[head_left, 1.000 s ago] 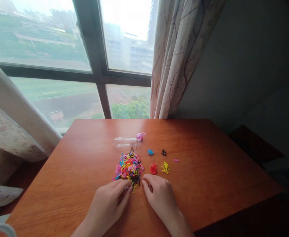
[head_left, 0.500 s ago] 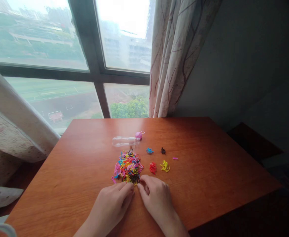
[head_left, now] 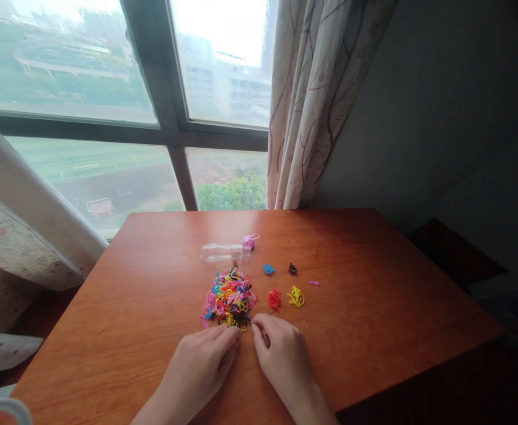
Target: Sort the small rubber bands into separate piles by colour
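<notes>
A heap of small mixed-colour rubber bands [head_left: 231, 297] lies on the wooden table [head_left: 374, 307]. My left hand [head_left: 201, 366] rests on the table with its fingertips at the heap's near edge. My right hand [head_left: 280, 354] lies beside it, thumb and forefinger pinched at the heap's near right corner on something too small to name. Right of the heap lie small sorted clusters: red bands [head_left: 274, 300], yellow bands [head_left: 296, 296], blue bands [head_left: 268, 269], dark bands [head_left: 292, 269] and one pink band [head_left: 314, 283].
A clear plastic bottle [head_left: 223, 252] with a pink cap [head_left: 250, 241] lies on its side behind the heap. A window and patterned curtains [head_left: 316, 100] stand behind the table. A dark low piece of furniture [head_left: 458, 260] is at the right.
Both hands drew closer together at the heap's near edge. A yellow band that lay loose in front of the heap is gone from there. The right hand's fingers closed into a pinch.
</notes>
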The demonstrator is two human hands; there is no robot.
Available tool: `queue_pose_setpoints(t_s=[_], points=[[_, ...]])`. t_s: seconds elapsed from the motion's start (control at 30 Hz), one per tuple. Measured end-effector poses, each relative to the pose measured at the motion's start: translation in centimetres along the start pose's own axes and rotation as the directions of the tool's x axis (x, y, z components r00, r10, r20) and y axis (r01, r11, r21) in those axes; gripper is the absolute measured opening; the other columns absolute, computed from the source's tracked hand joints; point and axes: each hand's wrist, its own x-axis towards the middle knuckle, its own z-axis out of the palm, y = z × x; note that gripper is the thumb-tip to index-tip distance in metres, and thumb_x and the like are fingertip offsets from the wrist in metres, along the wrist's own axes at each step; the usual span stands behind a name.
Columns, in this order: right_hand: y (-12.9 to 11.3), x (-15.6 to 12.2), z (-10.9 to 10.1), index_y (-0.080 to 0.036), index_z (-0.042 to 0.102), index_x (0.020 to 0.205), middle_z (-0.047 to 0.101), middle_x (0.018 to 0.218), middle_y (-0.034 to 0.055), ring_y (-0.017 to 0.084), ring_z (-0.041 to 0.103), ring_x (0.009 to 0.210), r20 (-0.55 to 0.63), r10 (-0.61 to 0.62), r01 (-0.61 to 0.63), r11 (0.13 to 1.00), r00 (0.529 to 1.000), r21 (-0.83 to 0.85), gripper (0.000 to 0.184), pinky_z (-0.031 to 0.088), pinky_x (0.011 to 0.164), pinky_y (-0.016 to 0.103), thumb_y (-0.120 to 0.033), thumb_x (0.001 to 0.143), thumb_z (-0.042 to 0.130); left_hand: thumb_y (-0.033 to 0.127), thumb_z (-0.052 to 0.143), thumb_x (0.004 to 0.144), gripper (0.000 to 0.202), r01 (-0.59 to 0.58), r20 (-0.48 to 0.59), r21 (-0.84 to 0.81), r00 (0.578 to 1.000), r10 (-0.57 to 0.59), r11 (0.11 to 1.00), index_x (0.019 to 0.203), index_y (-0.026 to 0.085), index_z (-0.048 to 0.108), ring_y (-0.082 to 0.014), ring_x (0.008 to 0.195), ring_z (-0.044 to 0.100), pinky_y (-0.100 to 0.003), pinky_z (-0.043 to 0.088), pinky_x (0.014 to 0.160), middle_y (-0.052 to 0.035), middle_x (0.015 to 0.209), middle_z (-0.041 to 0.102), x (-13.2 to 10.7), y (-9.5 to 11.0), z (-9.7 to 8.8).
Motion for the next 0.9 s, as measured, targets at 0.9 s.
queue_pose_setpoints(t_s=[0.9], points=[[9.2,7.4,-4.0,-0.026,0.071,0.091,0.071,0.075,-0.0004,0.015,0.061,0.064,-0.145,0.165,-0.201,0.936,0.976,-0.288,0.014,0.026,0.054,0.025,-0.025,0.089,0.057,0.021,0.039,0.097,0.024,0.010,0.017,0.042,1.000,-0.011,0.999,0.088,0.023,0.061,-0.0165,0.067,0.067,-0.025,0.044,0.058,0.0007,0.079,0.070,0.0,-0.1,0.2]])
